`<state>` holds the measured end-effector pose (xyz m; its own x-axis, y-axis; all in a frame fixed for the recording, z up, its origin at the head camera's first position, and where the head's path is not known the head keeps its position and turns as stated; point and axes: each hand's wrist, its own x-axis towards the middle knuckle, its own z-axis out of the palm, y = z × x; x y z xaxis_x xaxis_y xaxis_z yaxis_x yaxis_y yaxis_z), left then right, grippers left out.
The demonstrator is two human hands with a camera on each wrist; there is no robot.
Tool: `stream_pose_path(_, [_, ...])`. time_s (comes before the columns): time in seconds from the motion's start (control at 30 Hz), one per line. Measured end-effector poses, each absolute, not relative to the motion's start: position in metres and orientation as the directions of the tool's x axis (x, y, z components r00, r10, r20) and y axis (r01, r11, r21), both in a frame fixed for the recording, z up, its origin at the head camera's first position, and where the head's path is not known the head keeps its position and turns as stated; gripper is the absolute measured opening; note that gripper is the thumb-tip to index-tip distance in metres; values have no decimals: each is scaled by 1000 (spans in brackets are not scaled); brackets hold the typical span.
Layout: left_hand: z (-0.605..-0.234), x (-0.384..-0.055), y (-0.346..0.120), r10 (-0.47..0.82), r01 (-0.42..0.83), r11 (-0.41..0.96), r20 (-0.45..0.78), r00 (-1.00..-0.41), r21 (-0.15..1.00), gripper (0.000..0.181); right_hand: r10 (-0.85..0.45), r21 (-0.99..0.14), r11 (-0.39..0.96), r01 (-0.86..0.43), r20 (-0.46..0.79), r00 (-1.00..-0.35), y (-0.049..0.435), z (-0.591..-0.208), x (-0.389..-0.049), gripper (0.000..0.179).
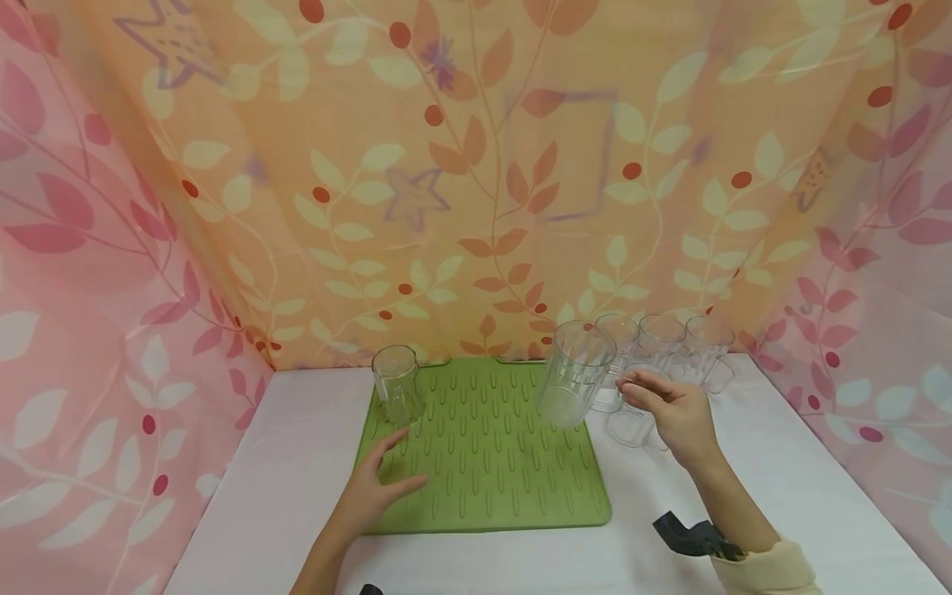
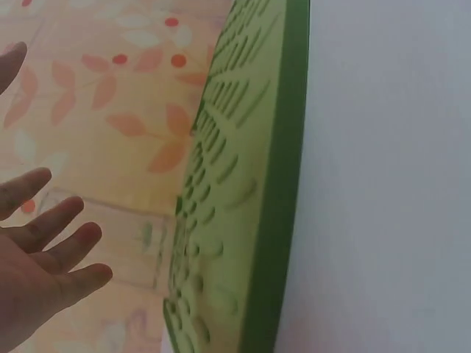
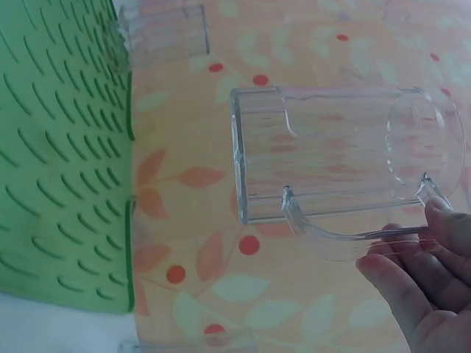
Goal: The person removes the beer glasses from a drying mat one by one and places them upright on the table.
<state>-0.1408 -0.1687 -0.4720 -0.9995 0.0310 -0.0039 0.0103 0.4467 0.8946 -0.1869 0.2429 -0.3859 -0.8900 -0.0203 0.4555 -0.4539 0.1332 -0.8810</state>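
Note:
A clear mug is held up by my right hand over the right part of a green ridged mat. In the right wrist view, the thumb and fingers pinch the handle of this mug. Another clear mug stands on the mat's back left corner. My left hand is over the left edge of the mat, just in front of that mug, with thumb and fingers spread and nothing in them. The left wrist view shows the same hand with fingers apart.
Several more clear mugs stand close together at the back right of the white table. Patterned cloth rises behind the table and along both sides. A black strap is on the right wrist.

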Motion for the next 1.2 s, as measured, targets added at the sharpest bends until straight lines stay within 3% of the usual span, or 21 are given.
stream_pose_path(0.67, [-484, -125, -211, -24, -92, 682, -103, -994, 726, 103, 267, -889, 129, -438, 457, -848, 301, -375, -181, 29])
stream_pose_path(0.9, [-485, -123, -215, -17, -90, 703, -110, -994, 705, 109, 394, -896, 59, -440, 426, -814, 314, -371, -182, 28])
stream_pose_path(1.2, [-488, -123, -222, 18, -85, 720, -142, -990, 688, 109, 535, -933, 65, -354, 332, -777, 333, -374, -180, 30])
